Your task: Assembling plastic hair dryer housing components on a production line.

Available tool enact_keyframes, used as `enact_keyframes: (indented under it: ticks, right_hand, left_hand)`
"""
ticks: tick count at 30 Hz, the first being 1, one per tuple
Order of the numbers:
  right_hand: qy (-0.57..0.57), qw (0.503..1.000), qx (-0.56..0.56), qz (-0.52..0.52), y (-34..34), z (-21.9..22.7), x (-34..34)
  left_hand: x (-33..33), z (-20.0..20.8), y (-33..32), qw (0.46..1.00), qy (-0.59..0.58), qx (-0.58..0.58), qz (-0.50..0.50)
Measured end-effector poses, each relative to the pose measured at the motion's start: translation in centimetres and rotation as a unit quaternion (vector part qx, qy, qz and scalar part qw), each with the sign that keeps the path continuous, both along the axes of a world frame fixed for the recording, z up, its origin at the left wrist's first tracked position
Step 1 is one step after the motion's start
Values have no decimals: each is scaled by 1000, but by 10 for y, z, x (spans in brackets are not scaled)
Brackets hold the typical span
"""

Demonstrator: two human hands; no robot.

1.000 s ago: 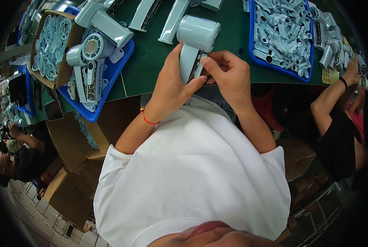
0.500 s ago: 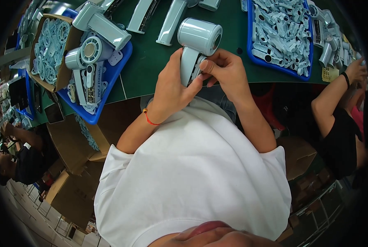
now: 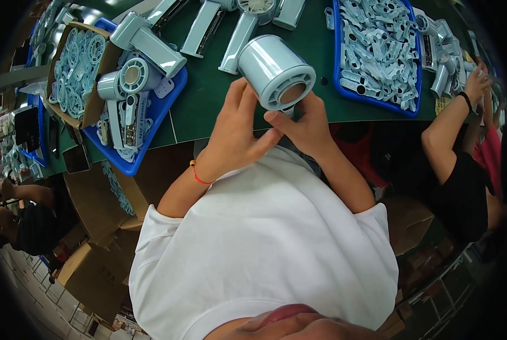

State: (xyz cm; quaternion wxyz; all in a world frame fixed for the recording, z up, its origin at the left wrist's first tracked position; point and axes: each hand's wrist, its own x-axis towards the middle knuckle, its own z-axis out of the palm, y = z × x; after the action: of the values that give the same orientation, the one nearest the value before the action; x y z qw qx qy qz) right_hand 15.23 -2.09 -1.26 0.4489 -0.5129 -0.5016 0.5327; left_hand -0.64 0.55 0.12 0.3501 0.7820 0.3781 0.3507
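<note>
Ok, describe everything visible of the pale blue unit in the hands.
The pale blue unit has a glossy, plastic-looking cylindrical head; its slotted end, with a brownish centre disc, faces lower right in view. It is by the green table's near edge. The left hand holds it; the right hand is at its underside, contact partly hidden.

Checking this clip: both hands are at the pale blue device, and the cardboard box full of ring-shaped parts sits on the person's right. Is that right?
Not quite: the head view shows the cardboard box full of ring-shaped parts on the person's left. The left hand and right hand are indeed at the pale blue device.
</note>
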Motion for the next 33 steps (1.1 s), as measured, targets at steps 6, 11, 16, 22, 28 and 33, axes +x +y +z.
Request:
enact_keyframes:
  ticks: [6, 11, 16, 22, 28, 33]
  right_hand:
    - [-429, 858, 279, -42, 16, -7, 9]
    - [-508, 813, 283, 22, 10, -3, 20]
    - [-463, 839, 286, 10, 2, -22, 27]
    - [-472, 813, 335, -62, 5, -38, 21]
    - [-426, 854, 296, -29, 12, -26, 23]
    - [-393, 863, 313, -52, 13, -32, 21]
  left_hand:
    - [-21, 5, -23, 973, 7, 224, -49]
    - [-2, 14, 4, 926, 293, 238, 7]
    - [1, -11, 21, 899, 336, 279, 26]
    - [3, -22, 30, 916, 249, 314, 18]
    - [4, -12, 34, 922, 278, 270, 4]
    - [5, -10, 34, 933, 260, 247, 9]
